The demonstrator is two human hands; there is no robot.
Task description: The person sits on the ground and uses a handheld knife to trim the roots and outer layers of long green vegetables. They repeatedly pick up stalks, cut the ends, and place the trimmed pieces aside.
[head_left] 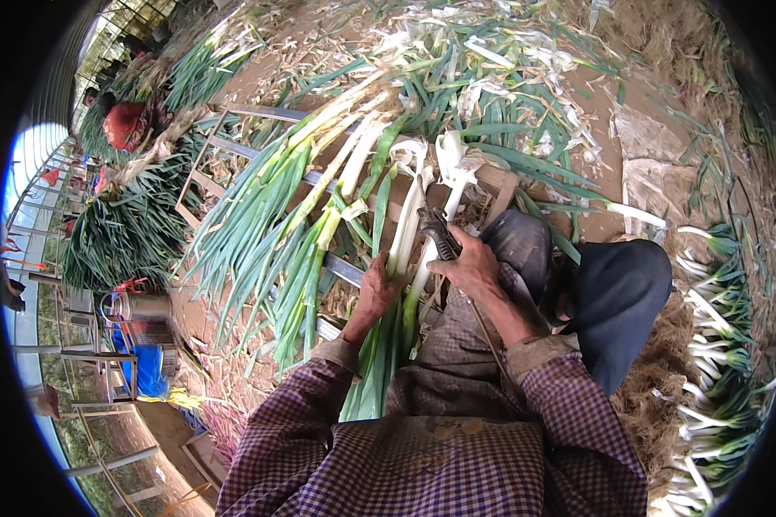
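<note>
My left hand [378, 291] is closed around the white stalk of a leek [403, 237], its green leaves trailing down across my lap. In my right hand [476, 269] is a dark air blow gun [440, 234], with a thin hose [489, 340] running back along my forearm. The gun's slim nozzle points up beside the stalk's white upper end. A second pale stalk [416, 283] lies between my hands; whether the left fingers also hold it, I cannot tell. Left of my hands, unpeeled leeks [267, 220] rest across a metal-railed frame [343, 269].
Stripped leaves [500, 103] cover the ground ahead. White-ended leeks [707, 332] lie in a row at right, beside heaped dry roots [660, 375]. At left are a leek pile [129, 228], a metal bucket [144, 306] and a blue bag [153, 369]. A person in red [128, 126] is farther back.
</note>
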